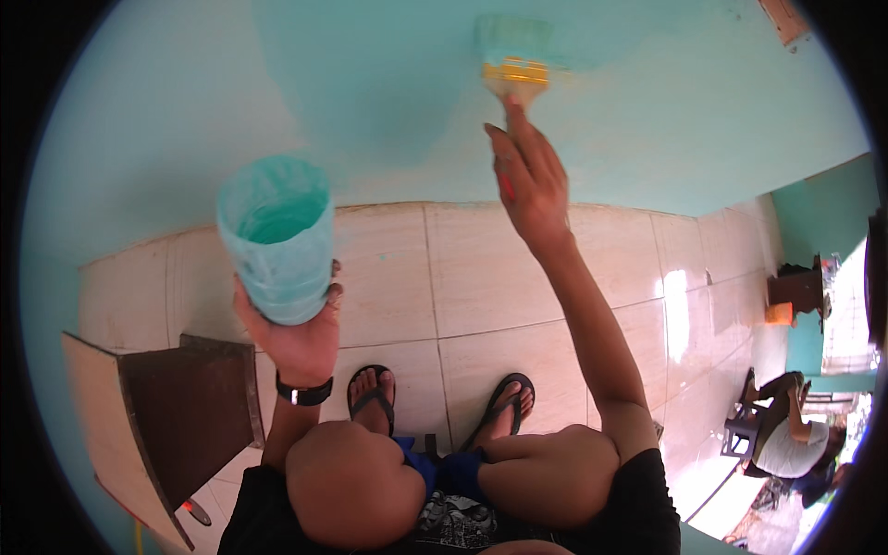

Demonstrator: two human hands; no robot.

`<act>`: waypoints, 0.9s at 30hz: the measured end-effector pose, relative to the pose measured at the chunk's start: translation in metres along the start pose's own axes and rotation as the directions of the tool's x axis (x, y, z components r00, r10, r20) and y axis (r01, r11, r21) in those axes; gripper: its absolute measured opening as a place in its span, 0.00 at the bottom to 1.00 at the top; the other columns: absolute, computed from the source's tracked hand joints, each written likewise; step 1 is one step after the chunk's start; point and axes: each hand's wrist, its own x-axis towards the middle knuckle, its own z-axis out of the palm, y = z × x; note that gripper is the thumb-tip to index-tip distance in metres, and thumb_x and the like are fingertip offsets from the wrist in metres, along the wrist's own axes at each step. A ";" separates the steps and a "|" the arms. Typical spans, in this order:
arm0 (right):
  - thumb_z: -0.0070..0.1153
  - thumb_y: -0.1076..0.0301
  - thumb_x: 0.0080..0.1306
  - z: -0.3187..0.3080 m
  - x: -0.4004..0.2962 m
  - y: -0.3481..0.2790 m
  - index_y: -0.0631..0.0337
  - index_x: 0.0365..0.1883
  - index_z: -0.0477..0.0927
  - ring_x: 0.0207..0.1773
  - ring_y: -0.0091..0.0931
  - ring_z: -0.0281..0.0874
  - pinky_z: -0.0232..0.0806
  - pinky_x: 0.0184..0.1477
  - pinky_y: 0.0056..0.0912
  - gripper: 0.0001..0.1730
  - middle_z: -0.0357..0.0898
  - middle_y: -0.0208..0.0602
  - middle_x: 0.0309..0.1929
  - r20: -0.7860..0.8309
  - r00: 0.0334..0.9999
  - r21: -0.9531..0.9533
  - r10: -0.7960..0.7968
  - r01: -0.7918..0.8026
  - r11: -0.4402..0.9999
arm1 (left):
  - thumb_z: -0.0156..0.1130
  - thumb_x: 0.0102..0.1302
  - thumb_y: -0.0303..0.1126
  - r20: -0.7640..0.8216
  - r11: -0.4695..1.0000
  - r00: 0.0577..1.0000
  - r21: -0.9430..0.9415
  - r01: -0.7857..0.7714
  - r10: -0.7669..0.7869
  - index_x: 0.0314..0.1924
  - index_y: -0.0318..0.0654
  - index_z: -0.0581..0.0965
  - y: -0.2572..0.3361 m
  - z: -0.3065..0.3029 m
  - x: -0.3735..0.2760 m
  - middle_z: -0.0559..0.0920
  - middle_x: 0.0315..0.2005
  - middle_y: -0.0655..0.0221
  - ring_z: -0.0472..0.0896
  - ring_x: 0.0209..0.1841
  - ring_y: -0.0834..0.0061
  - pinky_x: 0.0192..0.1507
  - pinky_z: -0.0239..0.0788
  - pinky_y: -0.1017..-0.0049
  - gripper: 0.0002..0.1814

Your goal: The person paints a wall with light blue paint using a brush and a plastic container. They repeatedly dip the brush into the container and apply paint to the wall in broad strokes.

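Observation:
My left hand (pixel 298 340) holds a translucent plastic container (pixel 277 270) from below and around its base; green paint (pixel 281 218) lies inside it, and its walls are smeared. My right hand (pixel 534 180) grips the handle of a wide flat paintbrush (pixel 517 76) with a yellow ferrule. The brush's blurred bristles are against the light green wall (pixel 624 125). A darker, wet-looking patch of paint (pixel 374 83) spreads over the wall to the left of the brush.
Tiled floor (pixel 499 374) meets the wall's lower edge. A brown wooden piece of furniture (pixel 187 409) stands at the left. At the far right a person (pixel 791 444) sits on a dark plastic stool (pixel 739 437); an orange container (pixel 779 313) is beyond.

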 end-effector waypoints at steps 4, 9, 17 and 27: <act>0.64 0.77 0.61 0.019 -0.028 0.007 0.65 0.46 0.83 0.48 0.33 0.84 0.80 0.51 0.36 0.13 0.74 0.42 0.71 0.079 0.997 -0.004 0.019 -0.019 1.000 | 0.54 0.72 0.60 0.081 0.998 0.995 -0.027 0.054 -0.052 0.75 0.41 0.59 0.001 -0.005 0.004 0.71 0.62 0.49 0.73 0.52 0.54 0.43 0.76 0.68 0.42; 0.64 0.77 0.59 0.021 -0.072 -0.010 0.62 0.47 0.82 0.45 0.32 0.82 0.79 0.56 0.36 0.16 0.73 0.43 0.71 0.242 0.970 0.027 0.020 -0.028 0.999 | 0.58 0.70 0.57 0.128 0.995 0.990 -0.071 0.075 -0.066 0.75 0.41 0.58 0.005 -0.007 0.003 0.68 0.64 0.50 0.70 0.53 0.54 0.44 0.75 0.68 0.42; 0.64 0.69 0.70 -0.023 -0.090 -0.012 0.62 0.55 0.82 0.45 0.38 0.86 0.80 0.48 0.40 0.16 0.83 0.44 0.58 0.638 0.691 0.193 0.339 -0.571 0.798 | 0.58 0.70 0.61 0.154 0.992 0.987 -0.109 0.066 -0.048 0.75 0.37 0.60 0.006 -0.001 -0.001 0.73 0.61 0.46 0.75 0.51 0.53 0.42 0.78 0.67 0.45; 0.57 0.66 0.75 -0.109 -0.006 0.029 0.74 0.46 0.80 0.39 0.29 0.87 0.76 0.57 0.35 0.15 0.86 0.50 0.48 0.081 0.272 0.940 0.959 -0.340 0.017 | 0.70 0.62 0.43 0.203 0.972 0.967 -0.145 0.183 -0.152 0.73 0.42 0.61 0.064 0.030 0.000 0.65 0.66 0.59 0.67 0.56 0.63 0.48 0.74 0.69 0.43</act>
